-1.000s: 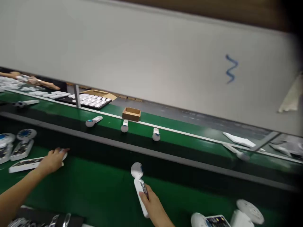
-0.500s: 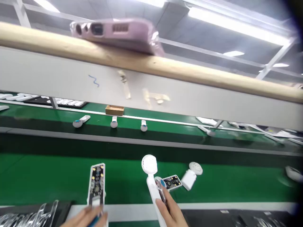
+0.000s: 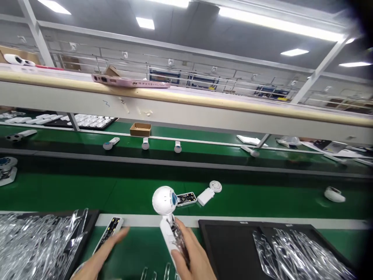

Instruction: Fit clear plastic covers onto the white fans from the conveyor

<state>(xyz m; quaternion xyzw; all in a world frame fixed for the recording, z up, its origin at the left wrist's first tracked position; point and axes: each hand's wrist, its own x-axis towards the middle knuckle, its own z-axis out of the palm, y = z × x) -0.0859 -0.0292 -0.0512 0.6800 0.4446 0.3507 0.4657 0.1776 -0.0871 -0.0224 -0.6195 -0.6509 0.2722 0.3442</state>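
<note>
Strip lights (image 3: 279, 24) burn along the ceiling over your hall, and below them a shelf (image 3: 221, 104) with a pale wooden edge crosses your view, carrying a pink phone (image 3: 128, 81). Under it runs your green bench (image 3: 136, 198), with a grey rail (image 3: 140, 164) along its length. Beyond the rail you have three small units (image 3: 145, 144) spaced apart in a row, an open brown box (image 3: 140, 129) just behind them, and a tray of white parts (image 3: 94, 121) farther left.

Your right hand (image 3: 194, 254) is wrapped around the handle of a white wand (image 3: 166, 229), its round head tilted up and away from you over the bench's near edge. You grasp a clear part (image 3: 178, 235) along with it, pressed beside the handle. Just past the head, a small board (image 3: 187, 198) lies on the bench, and next to it sits a white shell (image 3: 205, 196) with a round end.

Your left hand (image 3: 100, 252) is blurred, reaching across a board piece (image 3: 110, 232) in a white casing; you cannot tell from this view whether your fingers grip it. Left of that hand, a black tray (image 3: 93, 223) is heaped with clear strips (image 3: 35, 245). Right of your right hand stands another tray (image 3: 230, 249), with more strips toward its right side.
</note>
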